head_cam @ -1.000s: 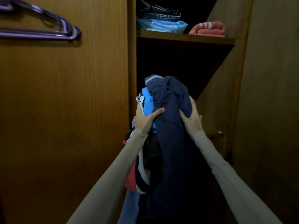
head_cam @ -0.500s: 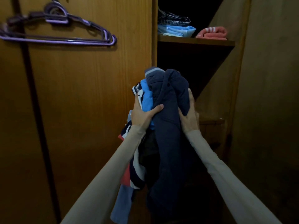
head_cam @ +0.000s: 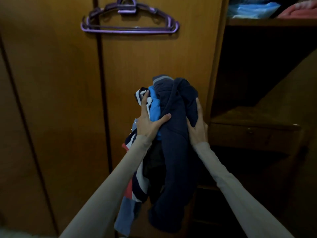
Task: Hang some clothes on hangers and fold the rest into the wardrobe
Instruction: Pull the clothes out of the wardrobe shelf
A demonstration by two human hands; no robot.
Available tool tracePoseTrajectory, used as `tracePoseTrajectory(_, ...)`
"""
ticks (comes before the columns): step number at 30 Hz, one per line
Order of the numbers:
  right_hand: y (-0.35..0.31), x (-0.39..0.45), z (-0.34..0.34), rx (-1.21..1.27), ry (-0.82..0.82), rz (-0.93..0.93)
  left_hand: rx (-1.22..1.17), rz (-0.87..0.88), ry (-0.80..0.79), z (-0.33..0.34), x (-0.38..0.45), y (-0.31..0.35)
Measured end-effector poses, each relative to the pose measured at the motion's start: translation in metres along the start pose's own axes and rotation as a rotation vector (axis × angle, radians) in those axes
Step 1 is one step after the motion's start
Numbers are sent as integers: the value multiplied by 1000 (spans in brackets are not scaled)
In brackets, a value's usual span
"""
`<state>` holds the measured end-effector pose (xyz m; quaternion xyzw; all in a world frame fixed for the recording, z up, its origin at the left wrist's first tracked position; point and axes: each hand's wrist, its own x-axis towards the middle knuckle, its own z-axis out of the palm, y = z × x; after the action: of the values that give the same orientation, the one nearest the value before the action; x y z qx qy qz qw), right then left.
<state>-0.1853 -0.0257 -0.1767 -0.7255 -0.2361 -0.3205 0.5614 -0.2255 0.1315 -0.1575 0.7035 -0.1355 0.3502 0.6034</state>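
2 hands (head_cam: 151, 124), 1 clothes bundle (head_cam: 173, 134)

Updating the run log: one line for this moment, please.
left hand: grips clothes bundle | right hand: grips bundle | hangers: on wardrobe door, bare | stage: nothing hung

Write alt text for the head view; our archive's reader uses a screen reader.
Two hands, left hand and right hand, clasp a bundle of dark and blue clothes before a closed wooden wardrobe door. Purple hangers hang on the door above; folded clothes lie on a shelf at upper right.
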Motion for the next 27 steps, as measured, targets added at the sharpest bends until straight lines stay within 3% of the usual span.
tracePoseTrajectory(7,60,-66,77,29,-125,145,165,-149,41,-46,-50,-81)
tracePoseTrajectory(12,134,-147,125,-105,-210,251,266,-303,68,-59,-120,-177)
tracePoseTrajectory(17,220,-231,162,-359,-290,232,314,-438,121,-57,-197,-269)
tracePoseTrajectory(23,316,-321,202,-429,-334,253,388,-562,161,-59,-276,-389)
tracePoseTrajectory(25,351,-350,218,-565,-458,324,409,-652,155,-63,-305,-437)
tracePoseTrajectory(27,391,-388,233,-682,-724,410,502,-854,57,-69,-341,-488)
